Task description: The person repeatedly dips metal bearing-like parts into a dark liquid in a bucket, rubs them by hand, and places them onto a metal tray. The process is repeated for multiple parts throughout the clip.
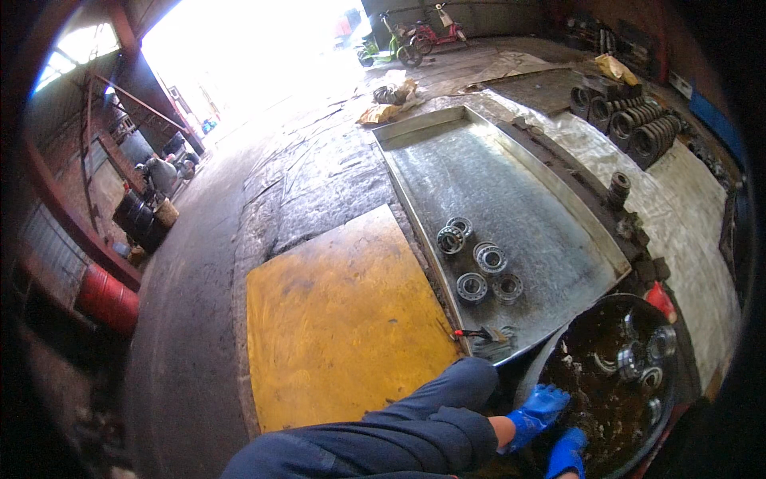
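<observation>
My left hand (pixel 538 412), in a blue glove, reaches over the near-left side of a round black tub (pixel 661 443). Its fingers are stretched out, and I see nothing in them. Just nearer is my right hand (pixel 567 453), also blue-gloved; its fingers are not clear. The tub holds dark brown liquid (pixel 586 367) with pale flecks. Several metal bearings (pixel 629 361) stand in it toward the right, away from both hands. More shiny bearings (pixel 490 258) lie in a shallow metal tray (pixel 550 231) beyond the tub. A brush (pixel 481 333) with a red-tipped handle lies at the tray's near-left corner.
A yellow sheet (pixel 343 319) covers the floor left of the tray. Something red (pixel 661 302) sits by the tub's far rim. Rows of stacked rings (pixel 638 128) stand on pale sheeting at far right. A red drum (pixel 108 298) stands far left; scooters (pixel 391 48) are parked at the back.
</observation>
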The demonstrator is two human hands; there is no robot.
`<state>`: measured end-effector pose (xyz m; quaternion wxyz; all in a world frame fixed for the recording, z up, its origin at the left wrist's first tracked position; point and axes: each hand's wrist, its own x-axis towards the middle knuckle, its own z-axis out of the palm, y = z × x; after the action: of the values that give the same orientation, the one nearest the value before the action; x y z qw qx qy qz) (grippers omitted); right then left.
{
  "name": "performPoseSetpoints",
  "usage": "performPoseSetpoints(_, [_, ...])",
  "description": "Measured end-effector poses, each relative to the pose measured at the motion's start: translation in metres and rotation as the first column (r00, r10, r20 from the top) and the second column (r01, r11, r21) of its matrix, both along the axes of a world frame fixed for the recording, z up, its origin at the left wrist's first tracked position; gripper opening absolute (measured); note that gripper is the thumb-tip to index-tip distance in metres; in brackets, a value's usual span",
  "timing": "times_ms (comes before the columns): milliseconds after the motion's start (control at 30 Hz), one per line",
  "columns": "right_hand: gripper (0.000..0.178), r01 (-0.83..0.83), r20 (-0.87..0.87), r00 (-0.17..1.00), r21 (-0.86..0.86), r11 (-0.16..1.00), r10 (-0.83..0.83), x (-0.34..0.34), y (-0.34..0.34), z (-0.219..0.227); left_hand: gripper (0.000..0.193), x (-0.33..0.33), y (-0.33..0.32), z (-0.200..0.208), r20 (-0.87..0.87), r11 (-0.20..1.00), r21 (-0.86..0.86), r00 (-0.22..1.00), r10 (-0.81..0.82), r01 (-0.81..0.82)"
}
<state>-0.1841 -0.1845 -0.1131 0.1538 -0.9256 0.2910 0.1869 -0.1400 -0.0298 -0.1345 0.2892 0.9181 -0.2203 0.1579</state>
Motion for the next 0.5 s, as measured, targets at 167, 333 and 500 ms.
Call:
performPoseSetpoints(167, [0.043, -0.009, 0.002, 1.0, 0.004, 1.0, 0.009, 0.003, 0.006, 0.003, 0.016, 0.001, -0.001, -0.007, -0.114, 0.997, -0.069, 0.993, -0.029, 0.022])
performPoseSetpoints(333, [0.043, -0.009, -0.002, 1.0, -0.001, 1.0, 0.009, 0.003, 0.004, 0.001, 0.019, 0.001, -0.005, -0.012, -0.228, 0.986, -0.161, 0.97, -0.087, 0.051])
performPoseSetpoints(500, [0.043, -0.023, -0.004, 1.0, 0.005, 1.0, 0.023, 0.003, 0.007, 0.0, 0.02, -0.001, 0.002, -0.006, -0.218, 0.997, -0.032, 0.973, -0.082, 0.077])
